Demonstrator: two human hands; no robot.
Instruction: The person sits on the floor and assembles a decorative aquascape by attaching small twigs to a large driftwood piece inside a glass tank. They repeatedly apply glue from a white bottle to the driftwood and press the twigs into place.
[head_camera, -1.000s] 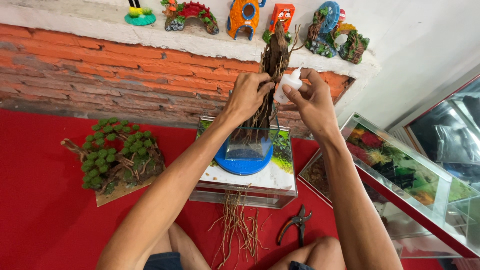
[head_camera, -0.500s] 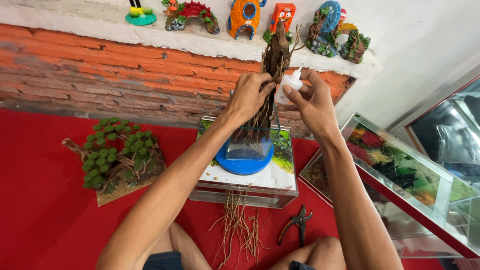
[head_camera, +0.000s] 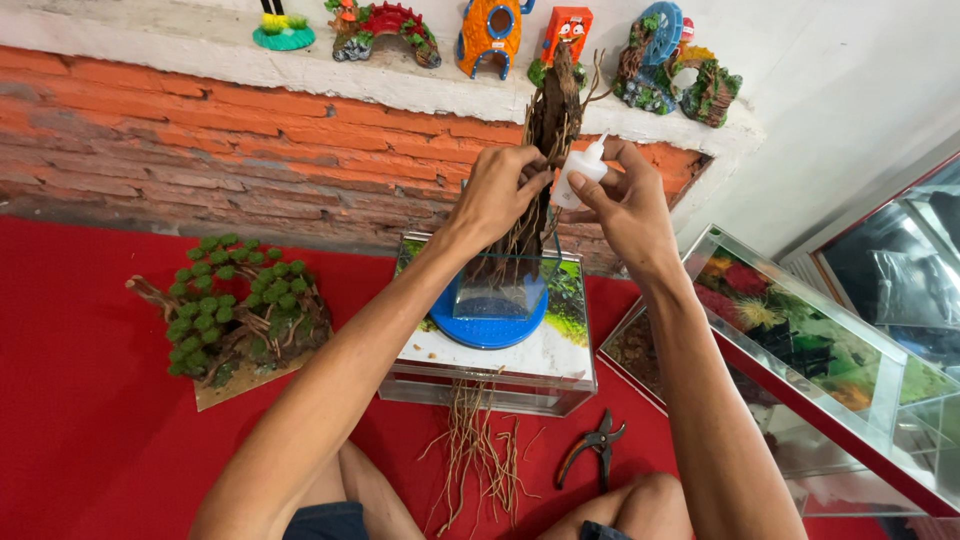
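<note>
Both hands unchanged: driftwood gripped, glue bottle still pressed against it.

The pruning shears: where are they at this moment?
In the head view the pruning shears lie on the red floor, lower centre-right, just right of the loose roots and in front of the glass tank.

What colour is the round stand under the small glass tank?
The round stand is bright blue, seen best in the head view, under the small glass tank.

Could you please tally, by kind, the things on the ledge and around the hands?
Ornaments on the ledge: 6
Glue bottle, in right hand: 1
Driftwood piece, gripped by left hand: 1
Moss tree: 1
Pruning shears: 1
Total: 10
</note>
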